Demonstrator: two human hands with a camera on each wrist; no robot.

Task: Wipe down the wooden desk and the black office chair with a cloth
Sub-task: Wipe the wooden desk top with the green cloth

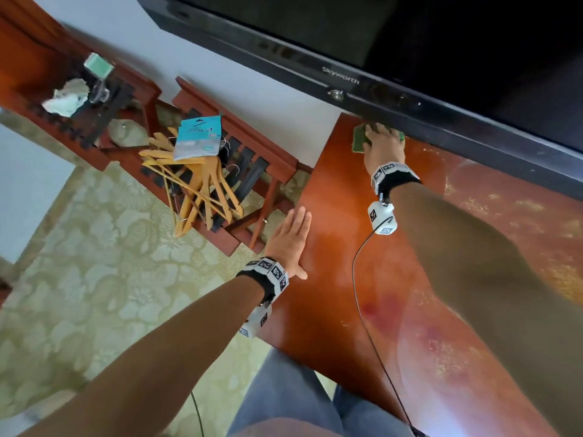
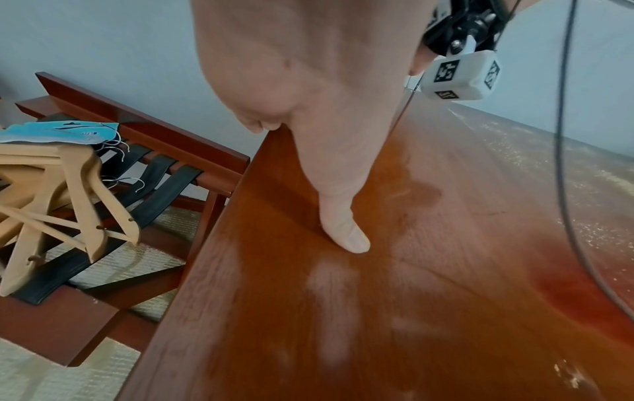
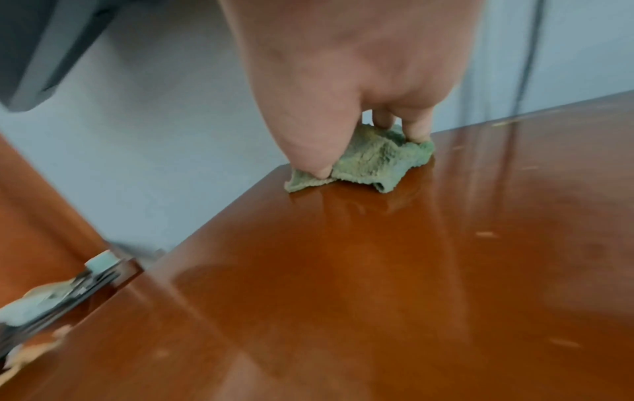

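Right hand (image 1: 383, 143) pinches the green cloth (image 3: 374, 160) at the counter's (image 1: 340, 247) far corner under the TV (image 1: 378, 52). Left hand (image 1: 288, 244) lies flat, fingers straight, on the counter's edge.

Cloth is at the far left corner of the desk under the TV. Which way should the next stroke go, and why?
Probably sweep the right hand and green cloth to the right along the back edge. The desk there shows pale specks, while the left hand rests flat at the desk's left edge.
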